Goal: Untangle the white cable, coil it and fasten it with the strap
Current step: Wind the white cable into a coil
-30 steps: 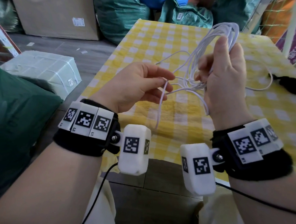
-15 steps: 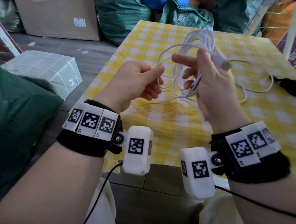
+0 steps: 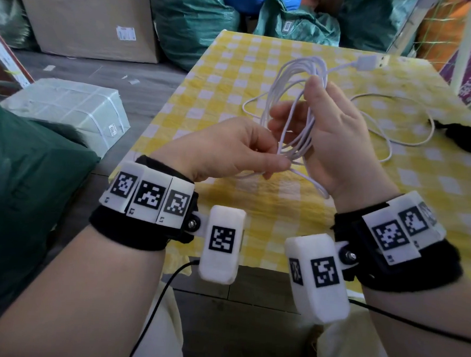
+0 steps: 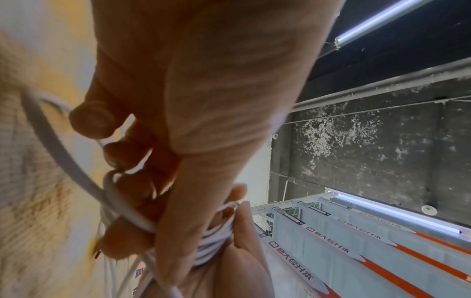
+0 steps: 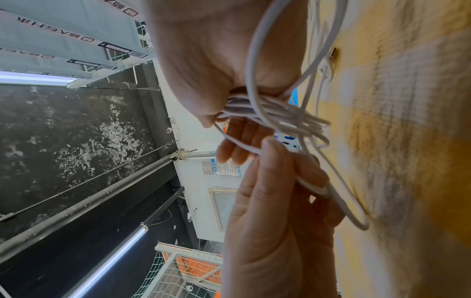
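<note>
White cable [image 3: 294, 104], thin and round, gathered in several loose loops above the yellow-checked tabletop [image 3: 323, 216]; right hand [image 3: 338, 146] grips the bundle, left hand [image 3: 230, 150] pinches its lower strands; its USB plug [image 3: 372, 61] projects beyond.

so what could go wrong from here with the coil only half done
1. The right hand holds the loops of the white cable loosely; they could spring apart when the left hand lets go.
2. The slack on the table could snag or kink.
3. The black strap lies off to the right; reaching for it may loosen the coil.
</note>
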Motion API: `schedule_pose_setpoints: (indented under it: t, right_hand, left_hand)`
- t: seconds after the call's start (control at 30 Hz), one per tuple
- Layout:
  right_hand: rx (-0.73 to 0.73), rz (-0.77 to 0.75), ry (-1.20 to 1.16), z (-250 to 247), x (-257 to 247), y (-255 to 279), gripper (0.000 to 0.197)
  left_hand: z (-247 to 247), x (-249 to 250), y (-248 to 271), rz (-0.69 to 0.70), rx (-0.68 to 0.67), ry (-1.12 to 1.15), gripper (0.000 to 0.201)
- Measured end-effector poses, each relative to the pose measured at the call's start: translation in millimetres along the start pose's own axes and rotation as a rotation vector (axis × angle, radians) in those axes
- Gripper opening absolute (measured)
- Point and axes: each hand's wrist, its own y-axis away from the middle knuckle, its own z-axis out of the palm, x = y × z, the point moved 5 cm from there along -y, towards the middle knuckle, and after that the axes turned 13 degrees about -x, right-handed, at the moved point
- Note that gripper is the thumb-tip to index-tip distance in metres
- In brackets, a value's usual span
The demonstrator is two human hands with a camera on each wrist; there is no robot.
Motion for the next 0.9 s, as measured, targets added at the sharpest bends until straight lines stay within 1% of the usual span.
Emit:
schedule_pose_setpoints:
  t: [0.13, 0.23, 0.27, 0.3, 0.4, 0.43, 0.47, 0.5, 0.53, 0.57, 0.6, 0.67, 0.7, 0.77, 0.8, 0.9]
  right_hand:
    - [0.002, -0.005, -0.082, -4, 1, 1, 0.025]
    - [0.011, 0.028, -0.113, -8, 1, 3, 0.024]
    - [0.013, 0.041, -0.118, -9, 1, 5, 0.023]
    - [0.014, 0.051, -0.118, -11, 1, 7, 0.023]
    - [0.006, 0.069, -0.147, -13, -3, 14, 0.025]
    - [-0.001, 0.071, -0.169, -13, -4, 15, 0.025]
    - [-0.011, 0.072, -0.192, -12, -6, 17, 0.026]
    - [-0.021, 0.072, -0.215, -10, -9, 20, 0.026]
    - [-0.03, 0.072, -0.237, -7, -11, 22, 0.027]
    - [-0.042, 0.069, -0.253, -4, -15, 25, 0.027]
    - [-0.058, 0.065, -0.266, 0, -19, 28, 0.027]
    - [-0.096, 0.059, -0.285, 8, -30, 35, 0.027]
    - [-0.116, 0.06, -0.292, 12, -34, 38, 0.028]
    - [-0.143, 0.069, -0.293, 16, -43, 47, 0.027]
    - [-0.15, 0.075, -0.294, 17, -47, 51, 0.027]
    - [-0.135, 0.1, -0.325, 18, -57, 61, 0.028]
  left_hand:
    - [3, 0, 3, -0.016, -0.029, -0.014, 0.022]
    - [2, 0, 5, 0.0, 0.014, 0.035, 0.007]
    - [1, 0, 5, 0.01, 0.065, 0.066, 0.008]
    - [-1, -1, 6, 0.031, 0.144, 0.1, 0.007]
    - [-17, -4, 12, 0.106, 0.477, 0.168, 0.012]
    - [-20, -7, 14, 0.091, 0.54, 0.187, 0.018]
    - [-21, -9, 14, 0.061, 0.546, 0.214, 0.026]
    - [-19, -8, 12, 0.029, 0.498, 0.248, 0.036]
    - [-14, -6, 10, -0.002, 0.423, 0.277, 0.045]
    - [-8, -2, 8, -0.023, 0.356, 0.286, 0.052]
    - [-4, 4, 7, -0.032, 0.32, 0.279, 0.055]
    - [-1, 13, 10, -0.03, 0.329, 0.27, 0.051]
    - [-2, 16, 12, -0.033, 0.341, 0.286, 0.043]
    - [-3, 20, 20, -0.024, 0.329, 0.364, 0.018]
    - [-2, 24, 24, -0.003, 0.301, 0.429, 0.01]
    - [1, 37, 39, 0.092, 0.229, 0.653, 0.013]
